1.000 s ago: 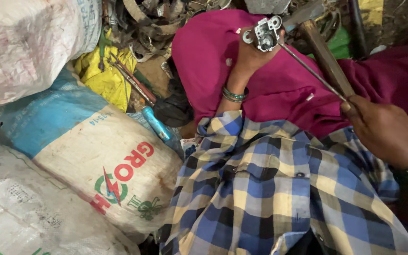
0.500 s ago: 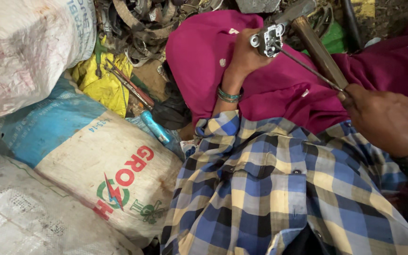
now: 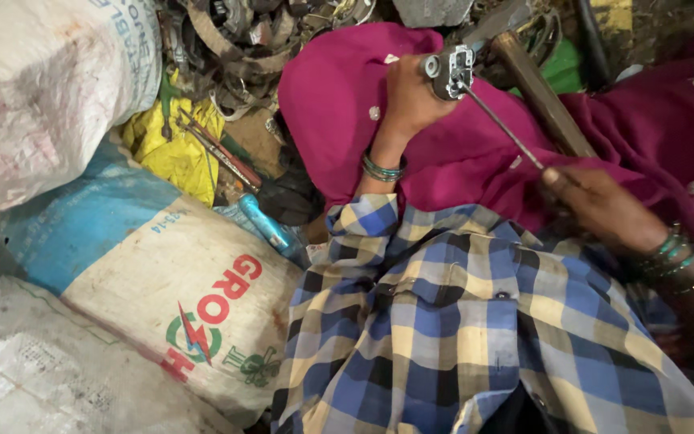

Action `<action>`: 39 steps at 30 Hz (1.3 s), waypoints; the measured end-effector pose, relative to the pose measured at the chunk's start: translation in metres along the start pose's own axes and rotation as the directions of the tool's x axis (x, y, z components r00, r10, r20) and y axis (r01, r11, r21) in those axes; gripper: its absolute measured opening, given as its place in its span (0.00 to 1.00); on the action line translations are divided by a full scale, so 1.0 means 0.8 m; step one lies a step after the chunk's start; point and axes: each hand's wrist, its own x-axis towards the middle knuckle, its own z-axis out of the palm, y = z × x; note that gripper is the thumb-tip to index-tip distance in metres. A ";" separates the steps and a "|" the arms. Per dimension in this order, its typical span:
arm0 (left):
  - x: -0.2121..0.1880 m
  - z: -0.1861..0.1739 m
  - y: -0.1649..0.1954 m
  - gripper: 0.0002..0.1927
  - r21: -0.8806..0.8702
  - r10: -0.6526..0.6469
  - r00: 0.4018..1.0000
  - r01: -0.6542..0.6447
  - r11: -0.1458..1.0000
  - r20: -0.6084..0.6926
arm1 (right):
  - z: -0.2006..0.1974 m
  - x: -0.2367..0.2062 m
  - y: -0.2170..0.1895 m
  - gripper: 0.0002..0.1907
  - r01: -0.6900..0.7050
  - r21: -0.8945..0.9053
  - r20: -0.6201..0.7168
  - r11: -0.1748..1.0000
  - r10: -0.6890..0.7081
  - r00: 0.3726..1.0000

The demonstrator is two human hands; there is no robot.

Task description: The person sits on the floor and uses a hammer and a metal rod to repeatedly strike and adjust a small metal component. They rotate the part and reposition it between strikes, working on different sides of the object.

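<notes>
Over magenta cloth (image 3: 339, 88), left hand (image 3: 411, 96) around metal part (image 3: 449, 71)

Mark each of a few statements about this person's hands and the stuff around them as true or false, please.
1. The left hand grips a small metal part. True.
2. The right hand holds a paintbrush. False: it holds a thin metal rod that runs up to the part.
3. Green bangles circle the left wrist. True.
4. The hands work over a bare wooden table. False: they are over magenta cloth.
5. Large woven sacks lie on the left. True.
</notes>
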 end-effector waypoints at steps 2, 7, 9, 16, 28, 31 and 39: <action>-0.001 0.000 -0.003 0.11 0.106 0.026 0.999 -0.029 0.994 0.036 | 0.002 -0.003 0.008 0.25 -0.136 0.196 0.086 0.971 0.121 0.989; -0.002 0.013 -0.015 0.12 -0.015 -0.099 0.994 0.100 0.995 0.056 | 0.014 -0.013 -0.011 0.22 -0.309 0.645 0.429 0.699 0.004 0.903; -0.003 0.037 -0.010 0.12 -0.216 -0.216 0.976 0.208 0.954 -0.015 | 0.031 -0.007 -0.032 0.19 -0.365 0.825 0.516 0.432 -0.312 0.798; -0.028 0.077 -0.016 0.11 -0.304 -0.180 0.957 0.106 0.947 -0.227 | 0.035 0.019 -0.072 0.20 0.398 0.251 -0.086 0.882 -0.390 0.917; -0.003 0.034 0.000 0.06 -0.068 0.045 0.884 -0.086 0.994 -0.464 | 0.000 -0.028 -0.074 0.13 0.331 -0.602 -0.196 0.727 -0.536 0.821; 0.002 0.022 0.013 0.07 -0.016 0.118 0.867 -0.144 0.990 -0.484 | -0.001 -0.022 -0.051 0.12 0.276 -0.643 -0.186 0.715 -0.495 0.849; 0.000 0.027 0.020 0.05 -0.253 -0.040 0.898 -0.080 0.964 -0.439 | -0.017 0.041 0.024 0.19 0.763 0.507 -0.563 0.400 -0.517 0.645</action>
